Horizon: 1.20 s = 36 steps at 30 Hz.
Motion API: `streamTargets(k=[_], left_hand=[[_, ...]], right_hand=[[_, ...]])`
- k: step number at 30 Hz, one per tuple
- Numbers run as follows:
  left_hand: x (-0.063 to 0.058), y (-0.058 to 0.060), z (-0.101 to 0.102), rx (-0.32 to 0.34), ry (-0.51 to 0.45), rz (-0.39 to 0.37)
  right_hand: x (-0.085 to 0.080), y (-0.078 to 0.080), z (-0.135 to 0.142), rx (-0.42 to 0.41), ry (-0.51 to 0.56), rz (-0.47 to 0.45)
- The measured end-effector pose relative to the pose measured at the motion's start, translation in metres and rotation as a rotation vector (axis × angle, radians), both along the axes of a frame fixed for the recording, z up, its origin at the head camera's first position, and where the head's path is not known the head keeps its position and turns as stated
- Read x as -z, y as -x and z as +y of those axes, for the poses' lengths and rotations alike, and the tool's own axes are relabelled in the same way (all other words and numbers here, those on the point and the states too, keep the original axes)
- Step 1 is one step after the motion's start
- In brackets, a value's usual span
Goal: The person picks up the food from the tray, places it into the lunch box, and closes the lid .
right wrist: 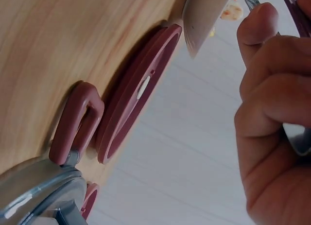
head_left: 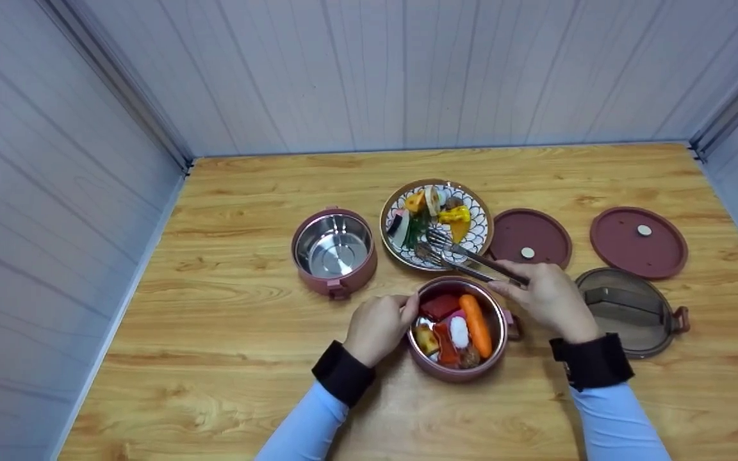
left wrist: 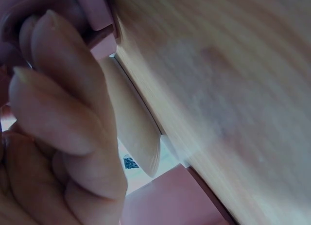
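My left hand (head_left: 377,328) grips the left side of a pink steel-lined lunch box container (head_left: 451,373), thumb at its rim. Inside it lie a carrot (head_left: 476,326), a white oval piece (head_left: 459,331), red pieces (head_left: 439,307) and a brown lump (head_left: 469,357). Metal food tongs (head_left: 485,261) are held in my right hand (head_left: 551,296). Their tips, spread apart, reach over a patterned plate (head_left: 387,246) bearing mixed food, including a yellow piece (head_left: 455,215) and dark greens (head_left: 416,230). Whether the tips touch the small brown lump (head_left: 422,250) I cannot tell.
A second pink container (head_left: 359,274) with bare steel inside stands left of the plate. To the right lie two dark red lids (head_left: 542,230) and a see-through brown lid (head_left: 628,330) with a clasp. A panelled wall (head_left: 369,77) borders the table at the back.
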State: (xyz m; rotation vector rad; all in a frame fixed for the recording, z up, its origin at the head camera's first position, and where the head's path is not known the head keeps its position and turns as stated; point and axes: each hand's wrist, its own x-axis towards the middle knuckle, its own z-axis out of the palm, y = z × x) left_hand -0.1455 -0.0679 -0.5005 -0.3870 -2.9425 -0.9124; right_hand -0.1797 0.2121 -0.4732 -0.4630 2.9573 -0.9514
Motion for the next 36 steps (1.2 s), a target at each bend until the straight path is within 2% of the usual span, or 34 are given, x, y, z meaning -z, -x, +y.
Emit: streamTargets(k=[6,17,23,32,36], left_hand=[[0.0,0.0,0.0,0.005,0.0,0.027],[0.0,0.0,0.001,0.005,0.004,0.021],[0.001,0.0,0.0,0.005,-0.001,0.022],[0.0,0.0,0.0,0.002,-0.002,0.03],[0.001,0.0,0.0,0.001,0.0,0.04]], right_hand=[[0.001,-0.001,0.0,0.003,-0.014,0.01],[-0.004,-0.002,0.003,-0.018,-0.034,0.027],[-0.008,-0.002,0.009,-0.001,-0.027,0.038],[-0.026,-0.008,0.024,0.03,-0.003,0.013],[-0.038,-0.015,0.035,0.036,-0.005,0.042]])
